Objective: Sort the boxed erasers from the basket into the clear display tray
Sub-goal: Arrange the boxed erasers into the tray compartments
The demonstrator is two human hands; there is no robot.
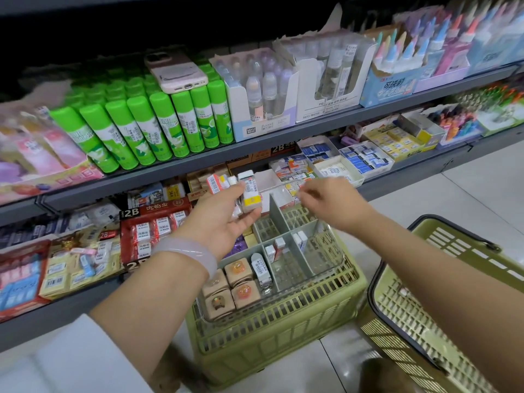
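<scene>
Your left hand [226, 211] cups a batch of boxed erasers [246, 194] palm-up as a supply; your right hand [320, 194], fingers loosely pinched and seemingly empty, hovers over the tray's [337, 252] far compartments.

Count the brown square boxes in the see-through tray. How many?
4, all in the clear tray's nearest-left compartment: back-left, back-right, front-left, front-right. None seem hidden.

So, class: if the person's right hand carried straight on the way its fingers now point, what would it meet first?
The right hand points left, towards the left hand. It would probably meet the yellow-banded boxed eraser held there first, though depth is hard to judge from one view.
</scene>
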